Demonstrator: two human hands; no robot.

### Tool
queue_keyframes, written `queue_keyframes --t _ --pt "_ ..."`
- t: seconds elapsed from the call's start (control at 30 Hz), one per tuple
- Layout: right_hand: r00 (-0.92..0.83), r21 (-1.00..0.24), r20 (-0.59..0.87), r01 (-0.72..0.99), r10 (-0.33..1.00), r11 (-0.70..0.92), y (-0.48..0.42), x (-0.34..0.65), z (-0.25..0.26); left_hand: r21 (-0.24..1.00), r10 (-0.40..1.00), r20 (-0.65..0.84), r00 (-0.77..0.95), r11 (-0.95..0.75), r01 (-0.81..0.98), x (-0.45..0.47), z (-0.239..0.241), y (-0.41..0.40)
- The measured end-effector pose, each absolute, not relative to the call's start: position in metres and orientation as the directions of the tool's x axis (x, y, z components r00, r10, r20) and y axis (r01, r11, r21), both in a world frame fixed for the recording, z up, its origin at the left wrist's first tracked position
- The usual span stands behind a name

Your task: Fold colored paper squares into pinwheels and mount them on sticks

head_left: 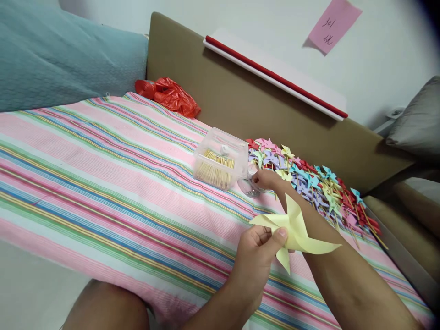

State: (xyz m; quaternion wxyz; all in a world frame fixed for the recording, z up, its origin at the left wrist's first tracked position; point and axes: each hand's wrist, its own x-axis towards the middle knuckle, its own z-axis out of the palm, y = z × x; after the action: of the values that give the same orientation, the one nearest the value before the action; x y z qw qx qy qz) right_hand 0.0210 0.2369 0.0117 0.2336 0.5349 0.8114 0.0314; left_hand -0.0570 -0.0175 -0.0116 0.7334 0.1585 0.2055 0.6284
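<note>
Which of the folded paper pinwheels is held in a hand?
The pale yellow paper pinwheel pinched in the left hand; the other, multicoloured paper pinwheels lie heaped together on the striped cloth.

White wall (268, 23) above brown panel (261, 110)

On the sheet (120, 192), a container (250, 189) sits between a box (241, 161) of sticks (216, 174), left, and pinwheels (304, 179), right, a bag (175, 97) farther back left, a headboard (185, 68) behind all.
</note>
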Motion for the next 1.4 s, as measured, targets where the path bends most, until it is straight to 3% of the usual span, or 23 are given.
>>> queue_keyframes --t 0.2,0.37,0.6,0.9,1.03,1.17,1.4 --pt "-0.423 0.211 -0.176 0.866 0.889 0.454 0.229 0.035 0.038 0.508 0.987 -0.11 0.114 0.155 -0.848 -0.06 -0.013 -0.014" --pt "-0.444 0.126 -0.005 0.889 0.896 0.441 0.158 0.103 0.057 0.581 0.987 -0.156 0.041 0.125 -0.804 -0.064 -0.015 -0.01" --pt "-0.382 -0.076 -0.114 0.924 0.917 0.375 0.041 0.192 0.006 0.717 0.994 -0.109 -0.018 0.066 -0.694 -0.066 -0.012 -0.005" --pt "-0.245 -0.223 0.099 0.939 0.964 0.261 0.011 0.197 -0.022 0.919 0.998 -0.061 -0.01 0.052 -0.39 -0.051 0.001 -0.003" --pt "-0.334 -0.203 0.091 0.916 0.938 0.346 -0.01 0.195 -0.037 0.934 0.993 -0.115 -0.006 0.106 -0.341 -0.042 -0.017 0.0" --pt "-0.294 -0.136 -0.037 0.948 0.955 0.287 -0.016 0.186 -0.051 0.933 0.98 -0.197 -0.041 0.174 -0.315 -0.042 -0.033 0.0" --pt "-0.236 -0.121 -0.039 0.966 0.971 0.23 -0.015 0.181 -0.054 0.927 0.973 -0.228 -0.046 0.203 -0.314 -0.045 -0.037 0.002"
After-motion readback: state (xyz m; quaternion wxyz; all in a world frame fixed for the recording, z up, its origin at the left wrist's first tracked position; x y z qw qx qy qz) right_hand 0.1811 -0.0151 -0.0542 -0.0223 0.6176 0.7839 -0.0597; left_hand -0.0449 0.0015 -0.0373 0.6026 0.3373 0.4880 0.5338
